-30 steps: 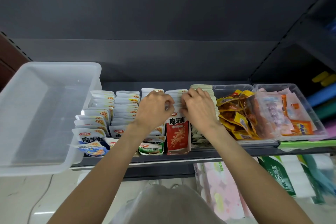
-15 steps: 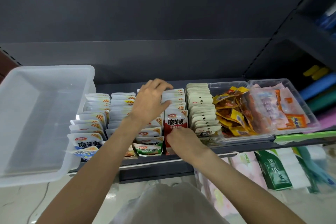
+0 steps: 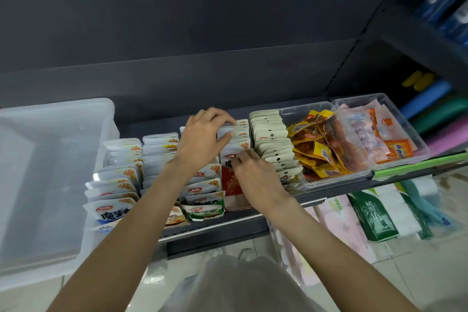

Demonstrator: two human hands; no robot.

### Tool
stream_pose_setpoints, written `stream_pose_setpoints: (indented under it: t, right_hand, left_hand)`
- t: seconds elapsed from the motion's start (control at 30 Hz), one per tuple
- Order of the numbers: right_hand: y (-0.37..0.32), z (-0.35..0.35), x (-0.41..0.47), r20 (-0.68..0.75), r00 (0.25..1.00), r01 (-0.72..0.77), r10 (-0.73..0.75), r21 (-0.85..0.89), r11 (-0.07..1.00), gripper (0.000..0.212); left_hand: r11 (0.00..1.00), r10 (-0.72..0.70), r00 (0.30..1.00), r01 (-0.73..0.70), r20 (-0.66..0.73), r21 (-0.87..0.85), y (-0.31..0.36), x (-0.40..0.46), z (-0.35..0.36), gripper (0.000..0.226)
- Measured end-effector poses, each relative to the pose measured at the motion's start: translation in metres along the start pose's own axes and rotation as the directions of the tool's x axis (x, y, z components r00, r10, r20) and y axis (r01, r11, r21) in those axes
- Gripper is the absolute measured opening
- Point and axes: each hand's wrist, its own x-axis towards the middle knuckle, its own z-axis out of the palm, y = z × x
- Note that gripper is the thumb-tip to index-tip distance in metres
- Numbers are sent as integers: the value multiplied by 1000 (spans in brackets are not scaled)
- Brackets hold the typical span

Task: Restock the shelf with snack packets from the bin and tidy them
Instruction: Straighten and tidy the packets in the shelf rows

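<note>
Both hands are on the snack packets [image 3: 234, 142] that stand in rows on the dark shelf [image 3: 215, 227], near its middle. The left hand [image 3: 202, 139] is curled over the tops of the back packets in one row — fingers and thumb hold them. The right hand [image 3: 255, 177] pinches the top of the front red packet [image 3: 229, 180] in that same row. The big clear bin [image 3: 50, 185] sits at the left end of the shelf.

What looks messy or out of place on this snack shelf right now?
The yellow packets lie jumbled at all angles in their clear tray, unlike the upright rows beside them. The front white packets at far left lean forward.
</note>
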Motion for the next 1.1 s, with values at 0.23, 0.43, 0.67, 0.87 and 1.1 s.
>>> stream_pose_setpoints:
  t: [0.23, 0.43, 0.67, 0.87, 1.1]
  right_hand:
    - [21, -16, -1, -200, 979, -34, 48, 74, 997, 30]
    - [46, -17, 16, -200, 977, -55, 67, 64, 996, 27]
    - [49, -14, 17, -230, 973, -21, 4, -69, 997, 14]
    - [51, -11, 10, -265, 964, -11, -3, -48, 999, 24]
    - [52, -13, 12, -312, 949, -21, 33, 42, 999, 32]
  left_hand:
    - [986, 99, 993, -107, 68, 131, 3, -16, -6, 24]
    - [987, 37, 997, -46, 60, 155, 6, -16, -6, 14]
    - [984, -13, 999, 7, 33, 179, 4, -21, -4, 11]
    - [985, -23, 999, 18, 23, 172, 4, -23, -2, 9]
    - [987, -67, 998, 65, 10, 146, 8, -20, -4, 15]
